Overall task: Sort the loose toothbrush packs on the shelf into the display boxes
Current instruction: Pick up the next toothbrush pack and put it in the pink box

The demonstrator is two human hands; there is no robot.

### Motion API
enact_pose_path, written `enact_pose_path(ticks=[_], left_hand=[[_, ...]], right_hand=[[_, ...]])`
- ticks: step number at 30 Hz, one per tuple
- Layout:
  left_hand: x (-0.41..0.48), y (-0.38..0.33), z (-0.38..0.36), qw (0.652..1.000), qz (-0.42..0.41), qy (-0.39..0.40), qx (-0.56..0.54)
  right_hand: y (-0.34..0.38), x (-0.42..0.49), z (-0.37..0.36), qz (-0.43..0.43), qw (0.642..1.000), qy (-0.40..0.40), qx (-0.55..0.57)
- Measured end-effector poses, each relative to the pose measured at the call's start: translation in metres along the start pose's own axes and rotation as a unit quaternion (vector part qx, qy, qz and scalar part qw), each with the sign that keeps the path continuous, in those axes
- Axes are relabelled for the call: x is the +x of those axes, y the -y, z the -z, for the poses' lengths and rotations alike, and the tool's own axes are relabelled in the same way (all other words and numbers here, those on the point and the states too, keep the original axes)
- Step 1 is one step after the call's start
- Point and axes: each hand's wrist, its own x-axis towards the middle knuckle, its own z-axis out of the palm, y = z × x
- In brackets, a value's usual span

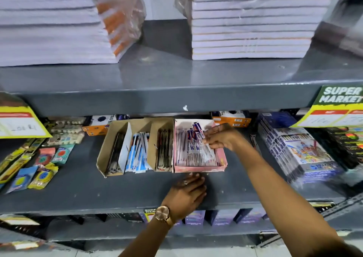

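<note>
The right hand (218, 139) reaches into the pink display box (221, 156), fingers curled on the toothbrush packs (194, 148) standing inside; whether it grips one or only presses them cannot be told. The left hand (186, 194) lies flat and open on the shelf (98, 188), just near of that box, holding nothing. The cardboard box (104, 154) to the left holds filed packs. Sorting appears nearly complete: no loose toothbrush packs are evident on the shelf.

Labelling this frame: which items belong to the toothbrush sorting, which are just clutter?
Job: pink display box, toothbrush packs, brown cardboard display box, right hand, left hand.
Clutter: notebook stacks, colourful sachets, price tag.
</note>
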Motion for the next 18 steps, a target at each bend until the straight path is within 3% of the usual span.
enact_pose_path(ticks=[7,12,15,18], left_hand=[[-0.001,0.0,-0.003,1.0,0.029,-0.007,0.007],[-0.001,0.0,-0.004,1.0,-0.001,0.007,0.012],[0.002,-0.002,-0.004,0.999,-0.018,0.012,0.029],[0.011,-0.01,-0.007,0.997,-0.053,0.011,0.046]], right_hand=[[-0.018,0.032,-0.021,-0.033,0.987,-0.08,-0.132],[-0.021,0.034,-0.029,0.014,0.958,-0.146,-0.248],[-0.021,0.027,-0.012,0.038,0.958,-0.184,-0.217],[-0.038,0.011,0.027,0.044,0.932,-0.274,-0.232]])
